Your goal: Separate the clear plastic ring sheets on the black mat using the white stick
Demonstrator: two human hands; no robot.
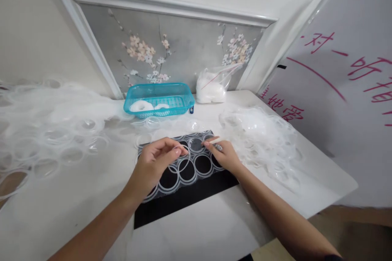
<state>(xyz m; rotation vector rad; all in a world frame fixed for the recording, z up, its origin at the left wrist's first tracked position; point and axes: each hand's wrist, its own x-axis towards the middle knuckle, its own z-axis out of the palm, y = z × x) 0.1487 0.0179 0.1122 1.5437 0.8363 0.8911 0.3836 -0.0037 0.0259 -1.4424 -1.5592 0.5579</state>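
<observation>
Fingertips of both hands, left (156,159) and right (225,153), pinch clear plastic sheet (183,163); rings barely discernible.

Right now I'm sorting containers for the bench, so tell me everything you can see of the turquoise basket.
The turquoise basket is a shallow rectangular tray of translucent plastic with rounded corners, a slotted floor and perforated walls. It sits upright at the back of the white table, against the floral panel. Two white rings lie inside. A clear bag of white pieces stands just to its right; neither hand touches it.
</observation>
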